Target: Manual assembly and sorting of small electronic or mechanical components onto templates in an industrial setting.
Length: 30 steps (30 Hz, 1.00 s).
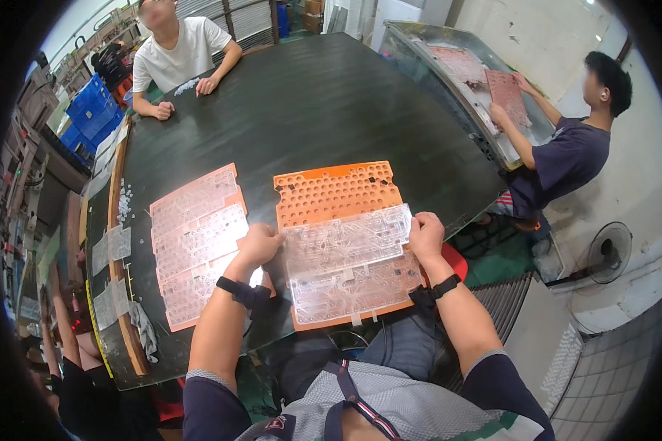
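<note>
A clear plastic sheet with fine printed lines (pixel 348 237) spans the gap between my two hands. My left hand (pixel 260 245) pinches its left edge, and my right hand (pixel 426 234) grips its right end. Beneath it lies an orange board with rows of round holes (pixel 335 195), whose far third is bare. Another printed clear sheet (pixel 353 291) covers the board's near part, with small tabs at its near edge. To the left, a second orange board (pixel 240 198) is covered by several similar clear sheets (pixel 199 235); my left forearm hides part of it.
Everything rests on a large dark table (pixel 324 103). Small translucent pieces (pixel 124 200) and loose clear sheets (pixel 110 247) lie by a wooden strip (pixel 129 331) at left. A person (pixel 184 55) leans on the far edge; another (pixel 566 143) holds a reddish board (pixel 506 94) over a tray (pixel 485 125).
</note>
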Motion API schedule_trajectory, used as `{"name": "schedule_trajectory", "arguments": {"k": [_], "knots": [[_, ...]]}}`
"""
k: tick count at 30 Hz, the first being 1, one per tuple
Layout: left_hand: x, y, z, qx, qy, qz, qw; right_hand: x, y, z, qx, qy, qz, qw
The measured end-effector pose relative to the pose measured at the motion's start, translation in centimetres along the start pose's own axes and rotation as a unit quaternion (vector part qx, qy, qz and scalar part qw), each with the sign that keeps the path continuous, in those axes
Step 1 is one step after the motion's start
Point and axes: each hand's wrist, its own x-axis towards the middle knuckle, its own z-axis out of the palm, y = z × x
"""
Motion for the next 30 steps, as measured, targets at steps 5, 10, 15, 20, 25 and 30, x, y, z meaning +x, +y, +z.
{"name": "schedule_trajectory", "arguments": {"k": [5,10,15,20,25,30], "knots": [[0.3,0.4,-0.1,0.006,0.008,0.003,1.0,0.4,0.3,0.6,0.0,-0.002,0.009,1.0],[1.6,-0.1,0.0,0.059,0.034,-0.004,0.998,0.3,0.6,1.5,0.013,-0.012,0.025,1.0],[0.0,0.2,0.6,0.165,0.101,0.016,0.981,0.4,-0.2,0.3,-0.006,-0.039,0.054,0.998],[-3.8,2.5,5.3,0.282,0.134,0.194,0.93,0.1,1.2,-0.7,0.01,-0.003,0.002,1.0],[-4.3,5.0,13.2,0.323,0.017,0.34,0.883,0.4,-1.5,1.6,-0.004,-0.166,-0.186,0.969],[0.9,6.3,15.5,0.313,0.093,0.285,0.901,0.3,-3.0,3.2,-0.175,-0.242,-0.233,0.926]]}}
